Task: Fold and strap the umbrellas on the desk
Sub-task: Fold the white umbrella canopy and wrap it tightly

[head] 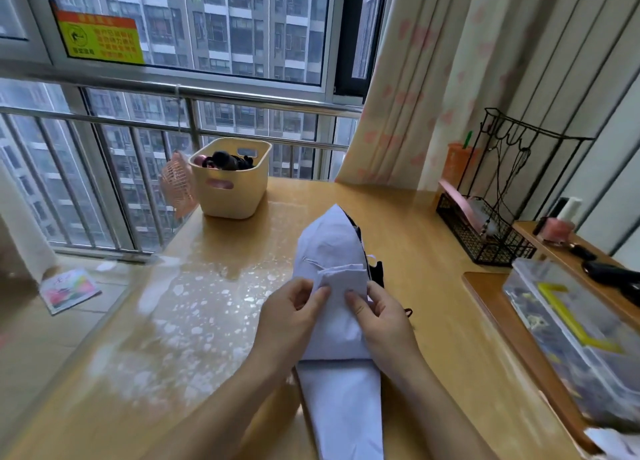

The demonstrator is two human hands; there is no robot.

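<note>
One wooden desk (214,321) fills most of what I can see from here, its glossy top running along the window, and on it there is just one umbrella (329,248). It is pale lilac with a strip of black showing down its right edge. It lies lengthwise in the middle of the desk, its rounded point aimed away from the person and its narrow end running off toward them. To the right stands one clear plastic box (568,335) with a yellow handle, and behind that is one black wire rack (485,237). One cream basket (228,196) holding dark odds and ends sits at the far left corner, well apart from the umbrella. Two bare hands work at the umbrella's middle. The left hand (291,317) comes in from the left side, its thumb and forefinger pinching a small raised fold of the cloth. The right hand (384,317) grips the right edge, thumb pressed on top of the fabric and its fingers (375,291) curled round the side, so the gathered fold lies between the two thumbs. Smallest of all, one pink bottle (557,229) stands on the shelf at the far right.
</note>
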